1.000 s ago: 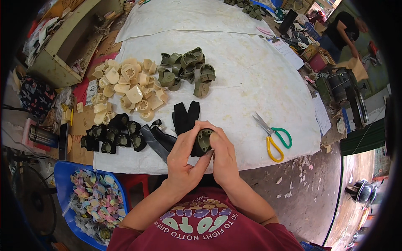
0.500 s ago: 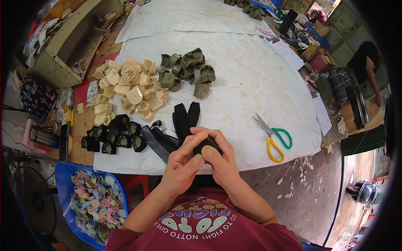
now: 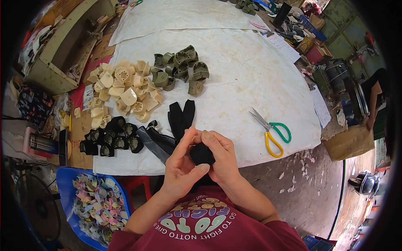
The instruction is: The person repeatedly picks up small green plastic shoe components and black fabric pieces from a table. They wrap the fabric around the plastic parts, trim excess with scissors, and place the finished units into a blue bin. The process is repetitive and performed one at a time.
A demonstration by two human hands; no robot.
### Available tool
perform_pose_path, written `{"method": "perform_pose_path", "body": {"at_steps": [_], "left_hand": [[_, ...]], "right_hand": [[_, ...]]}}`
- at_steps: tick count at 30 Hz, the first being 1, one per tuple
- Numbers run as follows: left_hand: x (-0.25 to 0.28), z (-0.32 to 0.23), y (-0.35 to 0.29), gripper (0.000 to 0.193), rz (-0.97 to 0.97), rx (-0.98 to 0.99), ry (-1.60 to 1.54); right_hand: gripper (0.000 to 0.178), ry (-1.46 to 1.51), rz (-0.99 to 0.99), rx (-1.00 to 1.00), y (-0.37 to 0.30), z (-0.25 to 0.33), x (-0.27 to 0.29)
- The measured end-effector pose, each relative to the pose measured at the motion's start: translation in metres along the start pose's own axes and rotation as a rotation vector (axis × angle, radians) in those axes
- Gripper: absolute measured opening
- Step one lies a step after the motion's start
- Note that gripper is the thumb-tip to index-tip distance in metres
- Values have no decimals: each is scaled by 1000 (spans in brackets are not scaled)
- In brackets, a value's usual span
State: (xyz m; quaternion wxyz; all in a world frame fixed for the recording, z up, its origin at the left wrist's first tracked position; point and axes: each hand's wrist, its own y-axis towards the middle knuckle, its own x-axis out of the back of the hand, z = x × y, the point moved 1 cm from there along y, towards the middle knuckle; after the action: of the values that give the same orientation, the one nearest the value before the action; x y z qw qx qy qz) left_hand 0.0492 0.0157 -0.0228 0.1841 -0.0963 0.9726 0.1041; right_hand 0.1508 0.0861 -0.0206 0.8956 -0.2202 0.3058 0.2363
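Between my hands, close to the table's front edge, is a shoe heel [image 3: 202, 154] with smooth black fabric drawn over its rounded side. My left hand [image 3: 183, 165] curls around its left side, thumb below and fingers bent over the top. Against its right side, my right hand [image 3: 222, 155] closes with the fingers at the top. The heel's underside is hidden. Just beyond my hands lie black fabric strips [image 3: 181, 118]. A dark grey strip [image 3: 156, 144] slants to the left. Several black-covered heels [image 3: 109, 136] sit in a cluster farther left.
Bare beige heels [image 3: 125, 88] and olive-green heels [image 3: 182, 62] are piled beyond. Scissors [image 3: 268, 129] with one yellow and one green handle lie at right. A blue tub [image 3: 67, 184] of colourful pieces stands below left. Another person's arm [image 3: 373, 104] is at far right.
The heel has turned in my hands, so more of its black rounded side shows. My left fingers have opened somewhat around it. At far right the other person has moved beside a brown sheet.
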Motion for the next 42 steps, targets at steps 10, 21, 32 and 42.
{"method": "perform_pose_path", "body": {"at_steps": [10,21,32,42], "left_hand": [[9,3,3,84,40,-27,-93],[19,13,-4,73,-43,47,-275],[12,2,0,93,64,254,-592],[24,9,-5,95,284,389,-885]], "right_hand": [[34,-252,153,227,-6,-3,6],[54,-1024,231,711,-6,5,9],[45,-270,433,-89,-1,20,16],[24,-353,407,-133,7,21,23]]}}
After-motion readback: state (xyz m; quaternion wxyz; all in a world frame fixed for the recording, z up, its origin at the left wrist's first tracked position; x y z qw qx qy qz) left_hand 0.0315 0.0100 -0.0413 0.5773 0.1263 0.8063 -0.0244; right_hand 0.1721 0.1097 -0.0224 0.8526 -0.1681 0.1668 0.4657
